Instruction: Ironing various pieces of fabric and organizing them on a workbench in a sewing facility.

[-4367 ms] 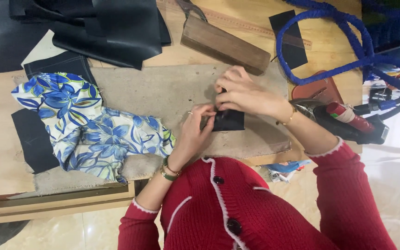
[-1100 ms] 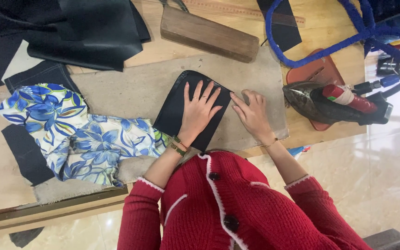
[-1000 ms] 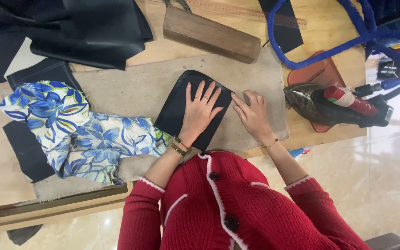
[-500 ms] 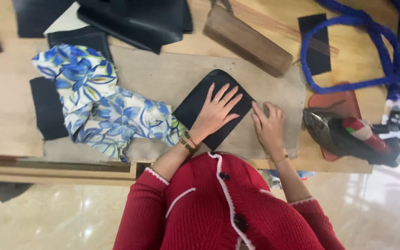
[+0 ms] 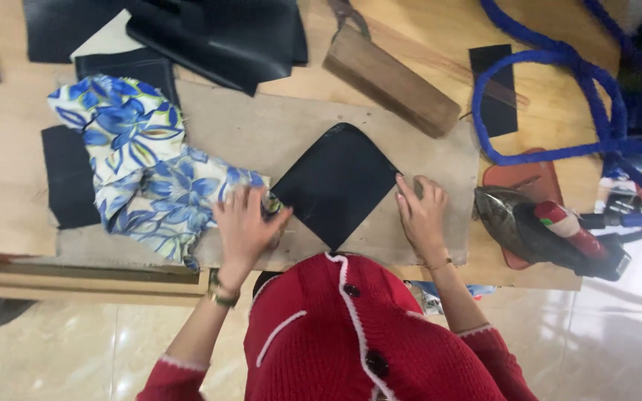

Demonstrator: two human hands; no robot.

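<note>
Black leather piece point(image 5: 336, 182), smooth, round-cornered, lies between both hands.

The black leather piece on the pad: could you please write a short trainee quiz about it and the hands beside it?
1. True or false: the left hand lies flat on the middle of the black leather piece.
2. Which hand rests nearest the iron?
3. The blue floral cloth lies: A) left of the leather, B) under the wooden block.

Key: 1 false, it grips a small object at the corner; 2 the right hand; 3 A.
</note>
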